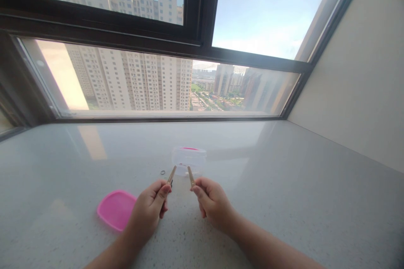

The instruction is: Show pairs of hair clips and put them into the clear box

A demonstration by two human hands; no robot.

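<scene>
My left hand (153,200) is closed, pinching a slim beige clip (172,174) between thumb and fingers, its narrow end pointing up and away. A small dark bit shows beside the clip at my fingertips. In my right hand (212,201), also closed, a similar beige clip (190,175) is held by its lower end and leans slightly left. The two clips are apart, with a gap between them. Just beyond them stands a clear plastic container (191,157) with a pink strip near its top. Its lower part is partly hidden by the clips.
A pink lid (115,210) lies left of my left forearm, partly covered by it. A small dark ring (163,172) rests left of the container. The speckled pale countertop (284,201) runs to a dark window frame (176,119); a white wall (356,92) bounds the right.
</scene>
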